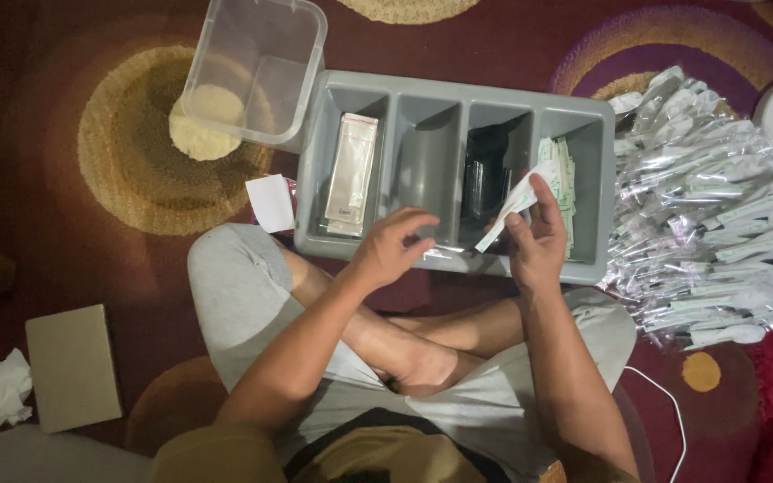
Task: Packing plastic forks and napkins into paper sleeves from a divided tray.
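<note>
We hold a small white paper packet (521, 199) pinched in our right hand (537, 241) above the grey divided tray (454, 98), by its right-hand compartments. Our left hand (391, 246) hovers with fingers loosely apart over the tray's near rim, holding nothing. One compartment holds flat clear sleeves (351, 170). A heap of wrapped spoons (713, 215) lies right; a clear tub (257, 67) lies left.

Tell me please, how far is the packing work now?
Looks partly done: a heap of sealed clear packets lies right of the grey tray. In hand: the right hand holds a white paper sachet; the left hand hovers empty. Left: sachets and sleeves remain in the tray.
</note>
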